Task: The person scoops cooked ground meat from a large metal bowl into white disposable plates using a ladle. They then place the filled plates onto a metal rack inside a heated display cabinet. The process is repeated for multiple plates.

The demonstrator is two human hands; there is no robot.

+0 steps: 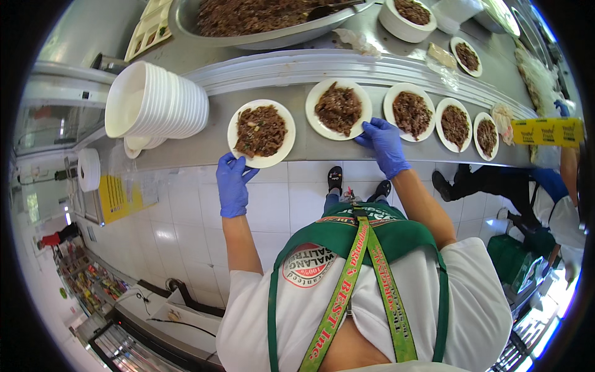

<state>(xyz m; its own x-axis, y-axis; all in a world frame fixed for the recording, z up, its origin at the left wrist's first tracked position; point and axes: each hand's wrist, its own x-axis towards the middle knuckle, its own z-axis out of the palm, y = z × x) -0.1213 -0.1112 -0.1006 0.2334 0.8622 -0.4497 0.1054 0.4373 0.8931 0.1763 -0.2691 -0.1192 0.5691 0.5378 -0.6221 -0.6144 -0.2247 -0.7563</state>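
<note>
My left hand [232, 183], in a blue glove, pinches the near-left rim of a white plate [287, 151] of cooked sliced meat [261, 130]. The near edge of this plate overhangs the steel counter [186, 149]. In a matching glove, my right hand [383, 146] grips the lower right rim of a second white plate [314, 123] bearing a similar portion. A third plate of meat [411, 115] lies just right of my right hand. Two more filled plates, a nearer one [454, 124] and a smaller-looking one [486, 136], continue the row rightward.
Nested white foam bowls [186, 102] lean at the left. Beyond a raised metal track [279, 72] sits a steel basin [279, 43] of meat. A plate stack [399, 28] stands behind, topped with meat. To the right, a co-worker's dark-trousered leg [497, 186] and a yellow sign [548, 131] show.
</note>
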